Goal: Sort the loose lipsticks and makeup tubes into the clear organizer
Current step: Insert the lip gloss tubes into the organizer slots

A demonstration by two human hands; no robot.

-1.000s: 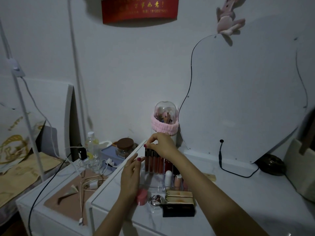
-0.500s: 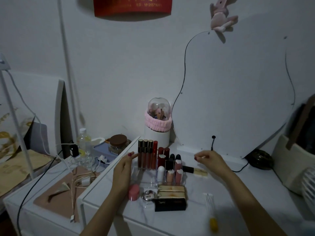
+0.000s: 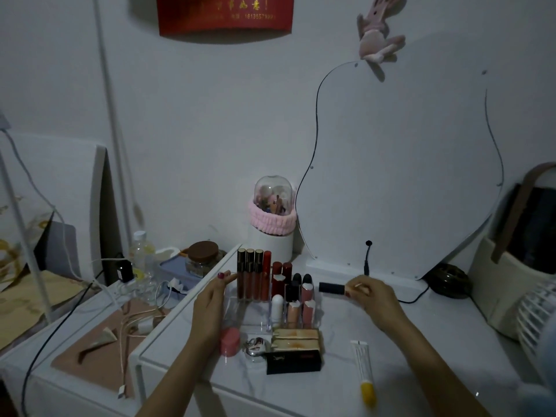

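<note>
Dim, bluish, grainy view; wide-angle bending at edges, soft shadows, no glare.

organizer [image 3: 255, 322]: clear glossy plastic; lip gloss tubes [image 3: 252, 273]: see-through plastic, dark shiny caps; tabletop [image 3: 421, 341]: smooth white, faint sheen; headband [image 3: 272, 219]: fluffy pink cloth; dome [image 3: 273, 192]: clear, glossy; jar lid [image 3: 206, 249]: brown, matt; box [image 3: 293, 361]: black, matt; white tube [image 3: 362, 364]: smooth plastic, yellow cap

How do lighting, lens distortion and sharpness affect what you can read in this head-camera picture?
Head view: dim, bluish light mutes colours; the wide lens bows the thin white pole near the left edge; the clear plastic organizer nearly vanishes against the table; the white tube with a yellow cap looks soft.
</note>
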